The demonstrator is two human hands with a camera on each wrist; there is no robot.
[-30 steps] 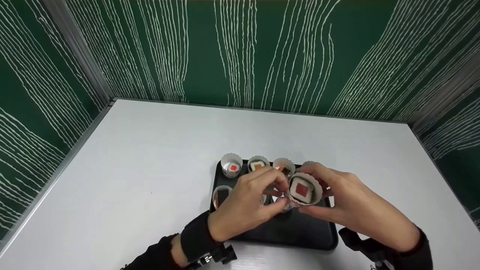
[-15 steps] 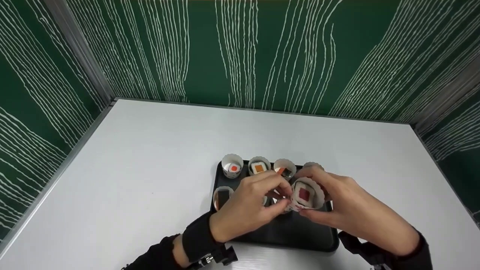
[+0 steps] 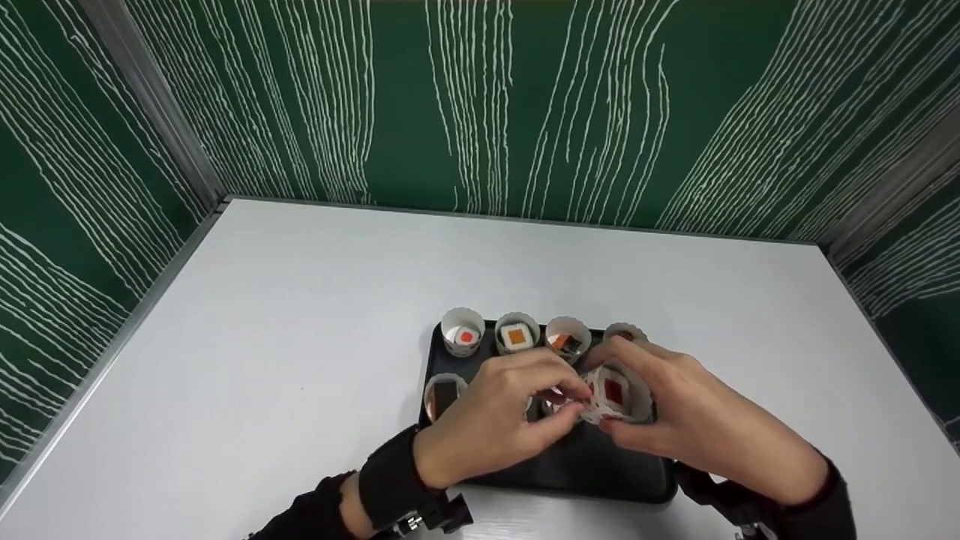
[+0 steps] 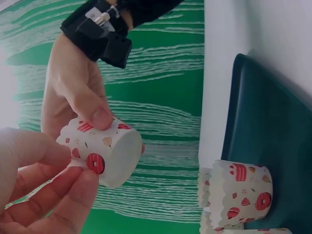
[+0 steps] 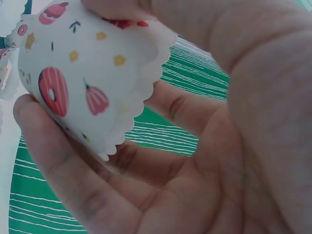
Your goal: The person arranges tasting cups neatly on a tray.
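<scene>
Over the tray, my right hand (image 3: 679, 401) grips a paper baking cup (image 4: 95, 146) between thumb and fingers. White with red cake and doughnut prints, the cup has a scalloped rim and is tilted on its side. Inside it sits a sushi-like piece (image 3: 614, 391), white with a red square centre. The fingertips and thumb of my left hand (image 3: 502, 409) pinch the cup's side near the rim, seen close up in the left wrist view. In the right wrist view, fingers of my right hand (image 5: 146, 180) curve under the printed wall.
Under both hands lies a black tray (image 3: 600, 472) on the white table (image 3: 315, 300). Along its back edge stand several similar cups, one with an orange-centred piece (image 3: 516, 337). Another cup (image 3: 442, 397) at the left holds a dark-topped piece. Green walls with white lines enclose the table.
The held cup has tilted over and shifted slightly right and down, showing more of its printed side. The fingers of my left hand have followed it to the right.
</scene>
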